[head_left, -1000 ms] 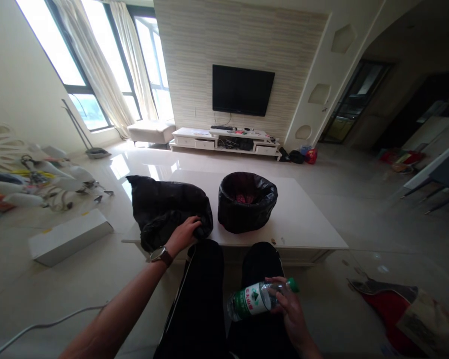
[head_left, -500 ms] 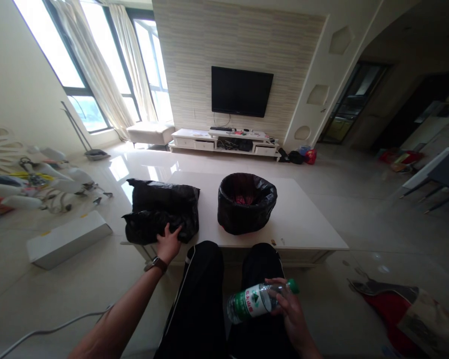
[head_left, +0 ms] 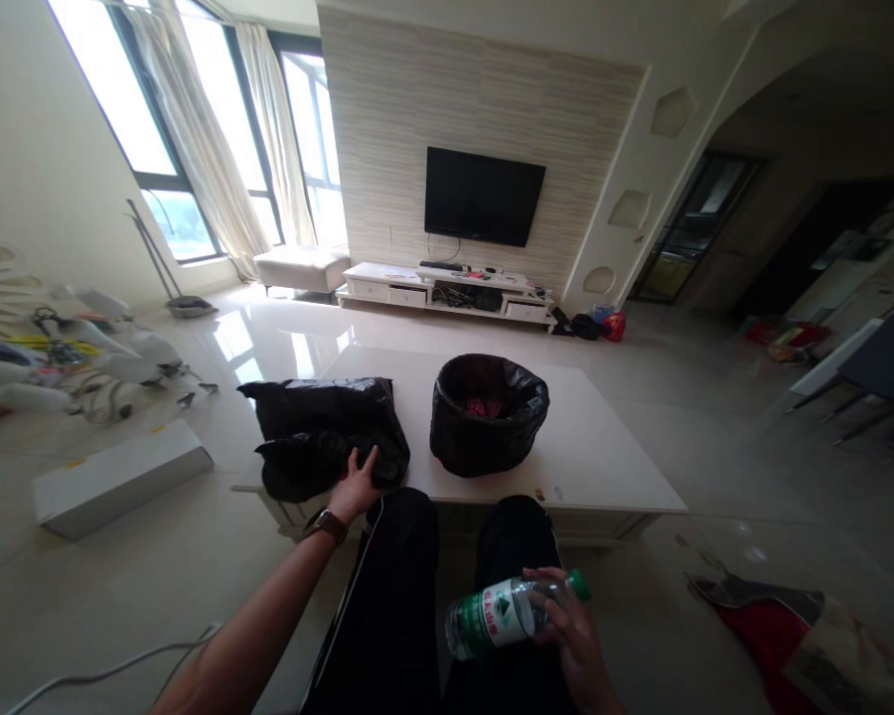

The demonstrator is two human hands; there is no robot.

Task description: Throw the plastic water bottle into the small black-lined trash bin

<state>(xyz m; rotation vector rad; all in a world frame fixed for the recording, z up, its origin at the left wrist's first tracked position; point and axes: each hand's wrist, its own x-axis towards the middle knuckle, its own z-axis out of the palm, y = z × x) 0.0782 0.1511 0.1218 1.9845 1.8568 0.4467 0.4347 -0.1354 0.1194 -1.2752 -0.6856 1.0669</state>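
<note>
A seated person's left hand (head_left: pixel 358 484) presses down on a crumpled black bag (head_left: pixel 326 435) at the near-left corner of the white worktop (head_left: pixel 603 447), fingers spread flat on the plastic rather than closed around it. The right hand (head_left: pixel 570 636), low at five o'clock over the lap, has its grip wrapped around the neck end of a green-labelled plastic bottle (head_left: pixel 496 618) lying sideways. A bin (head_left: pixel 488 412) lined in black plastic stands just beside the bag, toward one o'clock from it. The bag overhangs the worktop's edge and could slide to the floor if the palm lifts; the bottle, held only near its cap, may tip or slip. Whether the bottle is capped tight or holds liquid cannot be told. The bag's contents are hidden, and the pink item inside the bin is too dim to identify.
</note>
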